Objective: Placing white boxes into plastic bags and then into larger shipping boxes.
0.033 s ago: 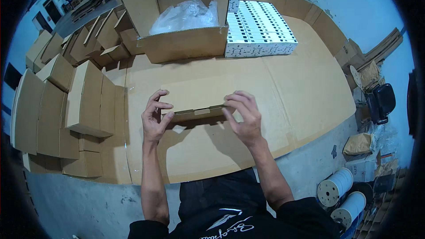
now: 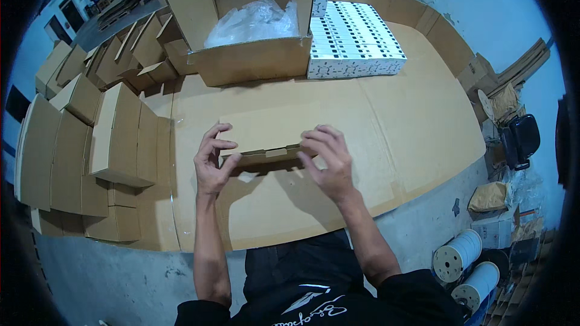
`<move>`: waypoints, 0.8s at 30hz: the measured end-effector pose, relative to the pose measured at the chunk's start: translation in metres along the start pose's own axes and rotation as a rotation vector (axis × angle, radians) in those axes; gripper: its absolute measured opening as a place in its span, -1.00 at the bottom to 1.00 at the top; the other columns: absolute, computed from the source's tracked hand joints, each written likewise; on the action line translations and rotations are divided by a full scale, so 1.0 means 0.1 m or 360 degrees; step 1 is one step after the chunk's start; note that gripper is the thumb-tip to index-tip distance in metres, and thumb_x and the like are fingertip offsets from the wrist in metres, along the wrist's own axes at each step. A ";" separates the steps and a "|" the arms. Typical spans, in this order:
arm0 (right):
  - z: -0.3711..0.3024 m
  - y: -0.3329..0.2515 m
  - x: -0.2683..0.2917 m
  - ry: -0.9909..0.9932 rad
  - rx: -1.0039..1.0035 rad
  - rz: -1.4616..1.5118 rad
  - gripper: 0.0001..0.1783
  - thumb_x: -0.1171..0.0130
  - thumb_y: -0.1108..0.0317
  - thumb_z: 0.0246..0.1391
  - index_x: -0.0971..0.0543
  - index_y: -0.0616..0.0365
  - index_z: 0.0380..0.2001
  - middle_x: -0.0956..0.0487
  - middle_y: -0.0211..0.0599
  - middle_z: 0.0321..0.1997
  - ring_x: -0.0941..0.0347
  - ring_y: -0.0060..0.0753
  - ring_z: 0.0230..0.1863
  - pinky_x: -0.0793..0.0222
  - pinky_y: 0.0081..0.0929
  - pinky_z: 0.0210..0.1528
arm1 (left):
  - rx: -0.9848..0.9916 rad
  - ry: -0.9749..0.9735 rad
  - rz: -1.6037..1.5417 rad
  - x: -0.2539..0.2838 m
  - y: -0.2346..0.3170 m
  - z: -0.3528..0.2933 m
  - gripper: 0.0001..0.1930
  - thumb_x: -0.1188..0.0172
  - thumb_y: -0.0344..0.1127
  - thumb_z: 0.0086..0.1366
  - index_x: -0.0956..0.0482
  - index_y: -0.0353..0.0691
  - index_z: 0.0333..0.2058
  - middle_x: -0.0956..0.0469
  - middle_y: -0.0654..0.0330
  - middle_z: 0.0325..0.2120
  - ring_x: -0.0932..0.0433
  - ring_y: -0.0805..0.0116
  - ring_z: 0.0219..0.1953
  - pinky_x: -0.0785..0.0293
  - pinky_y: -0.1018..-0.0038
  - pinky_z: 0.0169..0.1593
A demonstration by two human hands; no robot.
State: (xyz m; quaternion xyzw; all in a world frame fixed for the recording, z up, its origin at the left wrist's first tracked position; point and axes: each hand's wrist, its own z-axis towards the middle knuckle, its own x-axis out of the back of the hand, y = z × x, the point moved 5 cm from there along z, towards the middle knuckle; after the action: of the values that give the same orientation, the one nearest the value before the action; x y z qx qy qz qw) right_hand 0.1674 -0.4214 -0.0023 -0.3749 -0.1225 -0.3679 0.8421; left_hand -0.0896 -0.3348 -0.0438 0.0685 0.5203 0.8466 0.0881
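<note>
A shallow brown cardboard box [image 2: 275, 137] lies in front of me on the cardboard-covered table, its lid folded down almost flush. A small tab [image 2: 276, 152] shows at the middle of its front edge. My left hand [image 2: 211, 163] curls around the left end, thumb at the front and fingers over the side and top. At the right front corner, my right hand [image 2: 332, 163] has its fingertips on the top edge and its thumb in front. Both grips look loose, with fingers bent. The box's low front wall is in shadow.
Behind stands a large open carton [image 2: 254, 60] with clear plastic bags [image 2: 257, 21] inside. Beside it are rows of white patterned boxes [image 2: 356, 39]. Brown cartons [image 2: 121, 136] are stacked at the left. Cable spools [image 2: 457, 255] stand on the floor at right.
My right hand has slid slightly to the left along the box's front edge. The left hand and the box have hardly moved.
</note>
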 end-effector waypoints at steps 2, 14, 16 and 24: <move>-0.06 -0.11 -0.12 -0.0090 0.0133 -0.0135 -0.72 -0.47 0.46 -0.13 -0.69 0.02 -0.27 -0.61 -0.37 -0.04 -0.43 -0.03 0.19 -0.26 0.09 0.34 | -0.0234 -0.0052 0.0705 -0.15 0.23 0.01 -0.66 -0.55 -0.43 -0.06 -0.68 -0.15 -0.25 -0.60 0.12 0.01 -0.32 -0.03 0.33 -0.24 0.03 0.39; -0.12 -0.08 -0.33 0.0072 0.0067 -0.0282 -0.80 -0.46 0.37 -0.08 -0.74 -0.09 -0.31 -0.61 -0.46 -0.11 -0.44 -0.18 0.18 -0.04 0.20 0.43 | -0.0484 0.0232 0.0976 -0.49 0.22 -0.12 -0.71 -0.61 -0.36 -0.11 -0.77 -0.07 -0.34 -0.70 0.30 -0.22 -0.44 0.06 0.18 -0.37 0.10 0.28; -0.10 -0.07 -0.33 0.0068 0.0093 -0.0290 -0.82 -0.46 0.36 -0.07 -0.75 -0.10 -0.33 -0.62 -0.49 -0.14 -0.46 -0.22 0.15 -0.02 0.20 0.44 | -0.0442 0.0254 0.0915 -0.49 0.21 -0.11 -0.75 -0.60 -0.34 -0.09 -0.78 -0.05 -0.37 -0.71 0.35 -0.28 -0.44 0.09 0.16 -0.29 0.06 0.34; 0.20 0.24 -0.13 -0.0247 0.0117 -0.0105 -0.84 -0.49 0.42 -0.11 -0.78 -0.05 -0.38 -0.72 -0.49 -0.23 -0.51 -0.25 0.12 0.02 0.11 0.48 | -0.0479 0.0078 0.1107 -0.39 0.28 0.02 -0.84 -0.58 -0.30 -0.05 -0.80 -0.02 -0.44 -0.74 0.35 -0.37 -0.56 0.26 0.03 -0.04 -0.04 0.46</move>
State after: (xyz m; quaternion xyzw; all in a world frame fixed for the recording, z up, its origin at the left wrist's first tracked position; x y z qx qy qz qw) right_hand 0.1769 -0.3888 -0.0078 -0.3670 -0.2131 -0.3605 0.8306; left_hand -0.0533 -0.3543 -0.0187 0.2070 0.3378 0.8943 -0.2080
